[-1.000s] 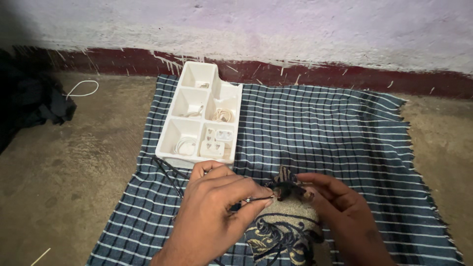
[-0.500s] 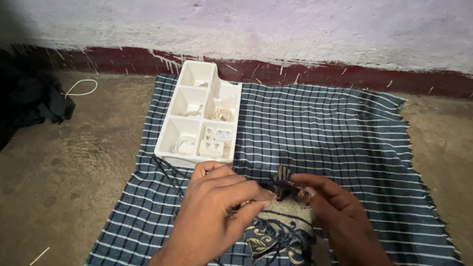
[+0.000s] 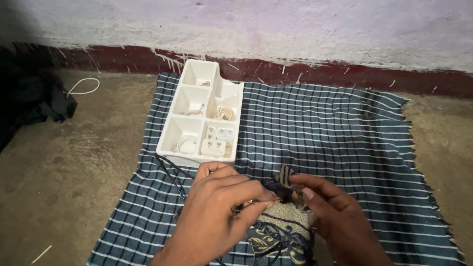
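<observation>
1. A blue cloth (image 3: 320,128) with thin white checks lies spread on a rough earthen floor (image 3: 74,172), its far edge near the foot of a wall (image 3: 295,29) with a dark red band along the bottom.
2. A white tray (image 3: 197,74) of several compartments stands on the far left part of the cloth; it holds coiled white cables and white plug adapters, too small to tell apart further.
3. A small patterned pouch (image 3: 283,231), beige with dark blue and gold swirls, lies on the near edge of the cloth between both hands; its lower part is cut off by the frame.
4. The left hand (image 3: 217,212) has thumb and fingers pinched together at the dark gathered neck of the pouch (image 3: 276,187).
5. The right hand (image 3: 335,216) pinches the same neck from the other side, fingertips closed on the fabric.
6. A thin dark cord (image 3: 170,172) trails from under the left hand toward the tray; where it ends is hidden.
</observation>
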